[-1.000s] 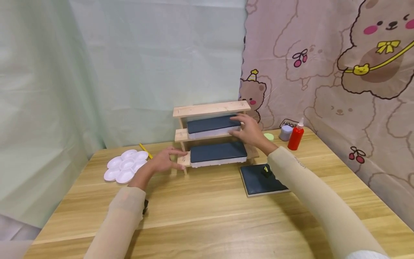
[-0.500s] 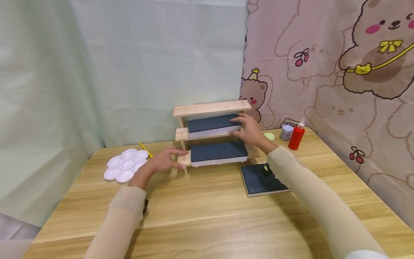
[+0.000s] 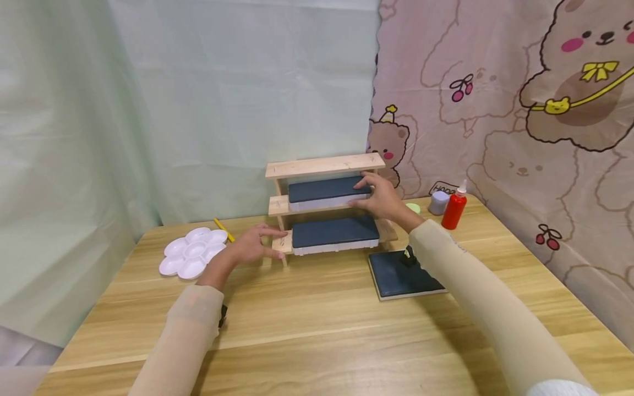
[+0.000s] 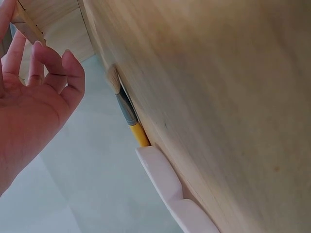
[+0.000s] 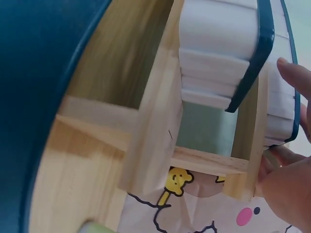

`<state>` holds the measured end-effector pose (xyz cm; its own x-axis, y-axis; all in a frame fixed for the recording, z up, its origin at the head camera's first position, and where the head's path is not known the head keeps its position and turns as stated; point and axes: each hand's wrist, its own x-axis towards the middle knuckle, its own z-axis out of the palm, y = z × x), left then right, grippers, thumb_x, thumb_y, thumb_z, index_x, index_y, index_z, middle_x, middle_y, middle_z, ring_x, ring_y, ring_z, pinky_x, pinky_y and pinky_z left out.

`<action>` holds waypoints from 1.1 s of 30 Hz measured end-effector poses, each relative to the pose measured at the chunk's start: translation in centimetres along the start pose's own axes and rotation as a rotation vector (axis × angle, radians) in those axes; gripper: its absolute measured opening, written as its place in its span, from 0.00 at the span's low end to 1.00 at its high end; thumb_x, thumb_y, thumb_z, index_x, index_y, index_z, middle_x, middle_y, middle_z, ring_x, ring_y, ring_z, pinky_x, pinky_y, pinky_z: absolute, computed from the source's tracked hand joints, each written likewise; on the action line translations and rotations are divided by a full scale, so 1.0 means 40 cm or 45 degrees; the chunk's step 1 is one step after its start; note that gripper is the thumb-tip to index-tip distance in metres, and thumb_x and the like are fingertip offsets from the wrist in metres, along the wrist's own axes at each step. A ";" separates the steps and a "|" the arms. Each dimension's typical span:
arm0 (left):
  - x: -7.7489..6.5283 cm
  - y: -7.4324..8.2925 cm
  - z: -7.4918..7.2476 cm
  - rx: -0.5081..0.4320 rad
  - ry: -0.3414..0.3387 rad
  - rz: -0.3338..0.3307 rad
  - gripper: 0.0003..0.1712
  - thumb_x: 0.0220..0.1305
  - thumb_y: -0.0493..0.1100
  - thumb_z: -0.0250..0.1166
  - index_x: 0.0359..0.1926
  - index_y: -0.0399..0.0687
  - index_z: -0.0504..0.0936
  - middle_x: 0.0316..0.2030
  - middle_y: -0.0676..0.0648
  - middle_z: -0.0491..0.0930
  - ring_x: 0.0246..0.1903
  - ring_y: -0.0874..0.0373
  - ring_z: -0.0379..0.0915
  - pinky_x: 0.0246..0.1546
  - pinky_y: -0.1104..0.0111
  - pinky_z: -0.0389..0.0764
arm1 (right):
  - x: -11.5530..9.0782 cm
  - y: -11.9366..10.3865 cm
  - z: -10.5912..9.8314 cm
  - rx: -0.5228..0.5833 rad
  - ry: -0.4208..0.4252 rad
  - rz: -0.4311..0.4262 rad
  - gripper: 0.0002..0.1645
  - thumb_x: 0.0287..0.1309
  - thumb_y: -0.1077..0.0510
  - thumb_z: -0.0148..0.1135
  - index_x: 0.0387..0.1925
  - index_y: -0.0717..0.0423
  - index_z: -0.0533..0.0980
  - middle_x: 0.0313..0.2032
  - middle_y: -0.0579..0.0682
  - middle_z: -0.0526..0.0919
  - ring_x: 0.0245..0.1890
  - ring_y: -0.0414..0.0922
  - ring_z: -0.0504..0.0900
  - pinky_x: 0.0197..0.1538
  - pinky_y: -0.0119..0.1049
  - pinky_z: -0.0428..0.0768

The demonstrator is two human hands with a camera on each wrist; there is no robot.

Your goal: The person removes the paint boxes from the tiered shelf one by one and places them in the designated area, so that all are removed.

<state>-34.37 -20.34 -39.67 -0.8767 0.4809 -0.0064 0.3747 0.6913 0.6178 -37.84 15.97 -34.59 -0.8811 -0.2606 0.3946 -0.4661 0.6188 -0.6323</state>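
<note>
A three-tier wooden stand (image 3: 324, 166) is at the back of the table. On its middle tier lies a dark blue-topped white case (image 3: 322, 192), and a similar lower case (image 3: 334, 232) lies on the bottom tier. My left hand (image 3: 250, 243) holds the left end of the bottom board between thumb and fingers; the left wrist view shows the board's end (image 4: 29, 24) at the fingertips. My right hand (image 3: 383, 199) grips the right end of the middle case, thumb at its front. In the right wrist view the thumb (image 5: 294, 75) lies against that case's white side.
A white flower-shaped palette (image 3: 193, 252) and a yellow-handled paintbrush (image 4: 127, 109) lie left of the stand. Another dark blue-topped case (image 3: 401, 275) lies under my right forearm. A red bottle (image 3: 453, 210), a lilac jar (image 3: 438, 203) and a pale green item (image 3: 413, 208) stand back right.
The middle case has shifted very slightly to the right along its tier, with my right fingers moving along with it. My left hand stays at the bottom board's end.
</note>
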 end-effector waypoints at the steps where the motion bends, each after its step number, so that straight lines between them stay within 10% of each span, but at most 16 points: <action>1: 0.000 0.001 -0.001 0.002 -0.001 0.005 0.36 0.53 0.50 0.77 0.64 0.49 0.79 0.60 0.37 0.70 0.61 0.37 0.64 0.60 0.44 0.67 | 0.002 0.001 0.000 0.001 -0.003 -0.003 0.24 0.49 0.56 0.79 0.45 0.60 0.79 0.72 0.61 0.62 0.65 0.61 0.71 0.62 0.55 0.72; 33: -0.004 -0.008 0.000 0.051 0.006 0.024 0.36 0.54 0.52 0.76 0.64 0.49 0.78 0.63 0.37 0.70 0.63 0.36 0.63 0.61 0.42 0.65 | 0.008 0.024 -0.010 0.121 -0.031 -0.028 0.34 0.39 0.53 0.84 0.51 0.59 0.82 0.56 0.54 0.71 0.55 0.52 0.70 0.58 0.54 0.73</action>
<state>-34.36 -20.65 -39.88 -0.8707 0.4917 0.0084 0.4027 0.7032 0.5859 -38.52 16.77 -34.81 -0.8719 -0.2917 0.3933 -0.4895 0.5399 -0.6848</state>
